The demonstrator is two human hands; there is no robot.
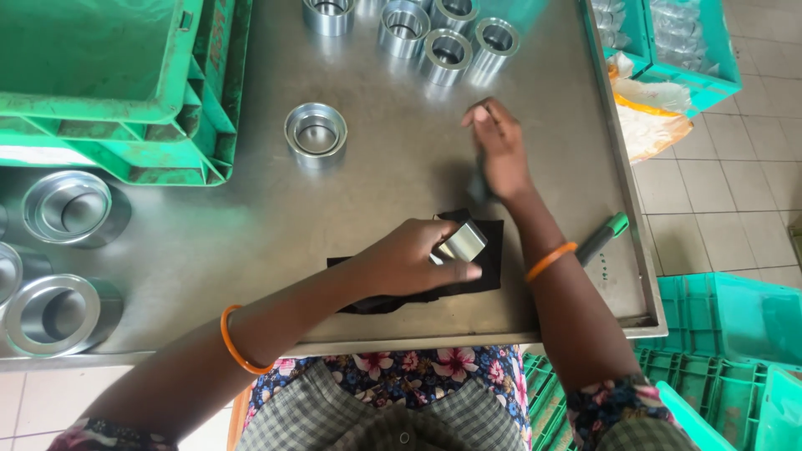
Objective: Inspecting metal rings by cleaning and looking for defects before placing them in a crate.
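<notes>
Fingers of our left hand [413, 259] curl over a small shiny metal ring [462, 240], clamped on it so that it lies tipped on its side against a black cloth [489, 271]. We keep the cloth spread flat near the front edge of the steel tabletop [384, 179], and it appears to serve as a pad between the ring and the hard surface. Our right hand [499, 150] reaches forward toward the middle of the tabletop, fingers loosely apart and lying on the steel; whether anything sits beneath the palm we cannot tell, though a dark shape shows just under the wrist. Both wrists carry orange bangles.

One wide ring with a flange [316, 131] stands alone, open end up, left of the right hand and well apart from it. A cluster of similar rings [430, 38] stands upright at the back edge, packed close, seemingly a batch kept in reach. Larger flanged rings [63, 259] sit along the left edge, beside stacked green crates [125, 83] that fill the back left corner. A green marker pen [603, 236] lies near the right edge, just beside our right forearm, handy to the working hand. Past that edge, more green crates [718, 334] rest on the tiled floor, and a teal bin [677, 42] holds clear plastic bags.
</notes>
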